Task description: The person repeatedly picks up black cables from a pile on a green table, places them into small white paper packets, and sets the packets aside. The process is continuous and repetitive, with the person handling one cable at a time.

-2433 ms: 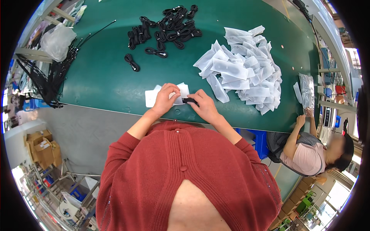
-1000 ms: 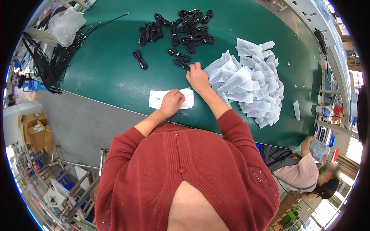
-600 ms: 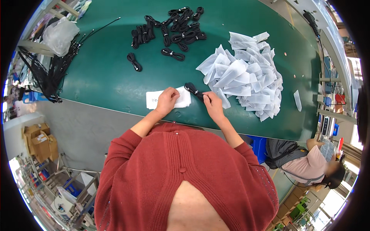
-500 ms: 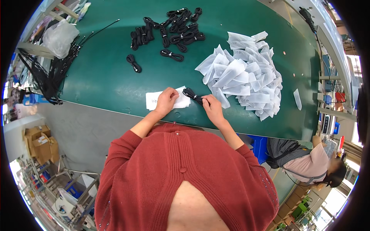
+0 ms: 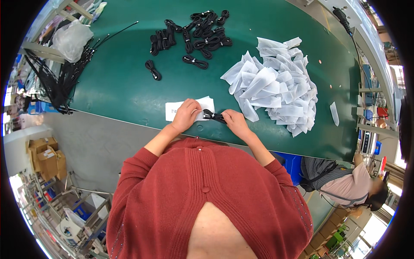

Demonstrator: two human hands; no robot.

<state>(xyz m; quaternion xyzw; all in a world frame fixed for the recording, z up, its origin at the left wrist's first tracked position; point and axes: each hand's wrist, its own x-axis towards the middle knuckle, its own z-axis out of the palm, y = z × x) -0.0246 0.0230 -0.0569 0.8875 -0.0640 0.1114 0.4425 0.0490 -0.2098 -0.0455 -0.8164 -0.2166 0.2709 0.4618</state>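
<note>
Solid-blk coiled cable (image 5: 213,116); flat rect. wht bags (image 5: 207,103) w/ dk print; plain grn smooth tabletop (image 5: 125,90); frosty translucent-wht oblong packets (image 5: 276,88); dk-red knit cardigan (image 5: 233,172) w/ silvery dots on sleeves (image 5: 279,175).

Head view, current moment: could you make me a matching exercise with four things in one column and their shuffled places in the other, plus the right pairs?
Things
1. Coiled black cable nearest the person
2. Stack of flat white rectangular pieces
3. Heap of translucent whitish pouches
4. Crumpled clear plastic bag

Places
A. Near the view's left side, beside long loose black cables
B. Held by the right hand
C. On the green table, right of both hands
D. Partly under the left hand

Pairs: 1-B, 2-D, 3-C, 4-A
</note>
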